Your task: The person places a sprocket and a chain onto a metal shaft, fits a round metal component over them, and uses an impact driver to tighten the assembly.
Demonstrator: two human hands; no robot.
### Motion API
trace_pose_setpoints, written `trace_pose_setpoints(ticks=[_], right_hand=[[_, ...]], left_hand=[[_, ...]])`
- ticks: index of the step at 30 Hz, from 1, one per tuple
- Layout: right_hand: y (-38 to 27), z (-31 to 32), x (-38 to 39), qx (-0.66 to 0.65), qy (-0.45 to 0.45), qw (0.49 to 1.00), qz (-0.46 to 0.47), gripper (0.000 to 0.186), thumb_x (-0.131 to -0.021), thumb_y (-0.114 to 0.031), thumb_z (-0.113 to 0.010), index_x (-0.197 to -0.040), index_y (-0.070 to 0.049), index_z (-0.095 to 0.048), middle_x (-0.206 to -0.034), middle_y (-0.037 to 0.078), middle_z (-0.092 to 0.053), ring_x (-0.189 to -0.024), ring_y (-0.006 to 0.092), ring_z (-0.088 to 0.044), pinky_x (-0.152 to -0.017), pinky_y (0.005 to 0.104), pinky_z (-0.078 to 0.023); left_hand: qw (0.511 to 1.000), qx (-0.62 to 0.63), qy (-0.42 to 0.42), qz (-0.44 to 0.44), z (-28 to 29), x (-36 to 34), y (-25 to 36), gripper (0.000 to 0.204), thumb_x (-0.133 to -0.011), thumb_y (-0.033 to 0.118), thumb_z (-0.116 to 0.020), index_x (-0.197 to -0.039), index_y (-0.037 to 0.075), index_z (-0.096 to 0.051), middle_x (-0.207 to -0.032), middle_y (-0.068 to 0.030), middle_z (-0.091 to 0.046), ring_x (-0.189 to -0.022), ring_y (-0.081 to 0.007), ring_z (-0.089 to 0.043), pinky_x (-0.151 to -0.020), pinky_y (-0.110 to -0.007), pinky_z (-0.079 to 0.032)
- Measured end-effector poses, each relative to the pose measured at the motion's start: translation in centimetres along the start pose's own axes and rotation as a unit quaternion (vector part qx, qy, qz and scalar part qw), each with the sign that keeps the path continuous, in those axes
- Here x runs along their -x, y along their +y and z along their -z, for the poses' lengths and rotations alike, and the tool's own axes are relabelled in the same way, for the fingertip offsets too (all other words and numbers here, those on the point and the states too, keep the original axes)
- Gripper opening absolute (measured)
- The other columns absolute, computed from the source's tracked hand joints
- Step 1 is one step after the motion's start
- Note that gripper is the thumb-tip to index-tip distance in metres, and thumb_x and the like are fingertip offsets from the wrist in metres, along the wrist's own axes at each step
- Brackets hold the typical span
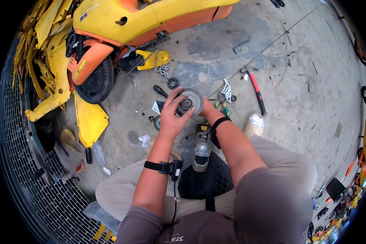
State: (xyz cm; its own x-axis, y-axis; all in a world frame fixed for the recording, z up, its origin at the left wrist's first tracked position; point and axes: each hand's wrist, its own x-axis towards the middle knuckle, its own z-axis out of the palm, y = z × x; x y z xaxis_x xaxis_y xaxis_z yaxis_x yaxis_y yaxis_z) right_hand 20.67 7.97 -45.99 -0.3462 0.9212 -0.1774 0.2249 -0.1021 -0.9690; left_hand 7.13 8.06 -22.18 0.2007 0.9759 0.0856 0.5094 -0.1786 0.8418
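Between my hands is a round grey metal part (195, 99) with a ridged rim and a ringed hub at its middle. My left hand (174, 114) grips its left side, fingers over the top edge and thumb along the lower face. My right hand (208, 109) holds the right edge, with most of its fingers hidden behind the part. Below it, between my legs, a cordless impact wrench (201, 152) stands on the floor beside a black plastic piece (191, 185). Green-and-yellow handles (225, 107) show just beyond my right wrist.
A yellow and orange scooter (150, 20) lies at the upper left, beside piled yellow panels (49, 53). A red-handled hammer (257, 91) and a chain (227, 90) lie to the right. A small sprocket (173, 83) and a screwdriver (160, 90) lie beyond my left hand.
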Motion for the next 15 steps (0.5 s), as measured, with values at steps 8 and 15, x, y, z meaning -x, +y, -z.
trace_pose_setpoints(ticks=[8, 15], right_hand=[[-5.9, 3.2, 1.7, 0.169, 0.009, 0.985, -0.017, 0.033, -0.086, -0.007, -0.067, -0.119, -0.005, -0.069, -0.118, 0.022, -0.07, -0.113, 0.043, -0.064, -0.095, 0.0467, -0.053], [-5.2, 7.0, 12.1, 0.289, 0.021, 0.952, -0.095, 0.033, -0.085, -0.008, -0.064, -0.117, -0.004, -0.068, -0.117, 0.022, -0.068, -0.112, 0.0413, -0.064, -0.095, 0.0503, -0.052]], left_hand=[[0.999, 0.021, 0.007, 0.024, 0.1, 0.3, 0.0, 0.048, -0.08, 0.013, -0.085, -0.12, -0.006, -0.068, -0.145, -0.0201, -0.059, -0.131, -0.0349, -0.059, -0.109, -0.041, -0.048], [0.999, 0.032, 0.035, 0.015, -0.1, 1.2, 0.0, 0.047, -0.08, 0.014, -0.085, -0.121, -0.002, -0.069, -0.144, -0.0192, -0.06, -0.132, -0.0363, -0.059, -0.108, -0.041, -0.048]])
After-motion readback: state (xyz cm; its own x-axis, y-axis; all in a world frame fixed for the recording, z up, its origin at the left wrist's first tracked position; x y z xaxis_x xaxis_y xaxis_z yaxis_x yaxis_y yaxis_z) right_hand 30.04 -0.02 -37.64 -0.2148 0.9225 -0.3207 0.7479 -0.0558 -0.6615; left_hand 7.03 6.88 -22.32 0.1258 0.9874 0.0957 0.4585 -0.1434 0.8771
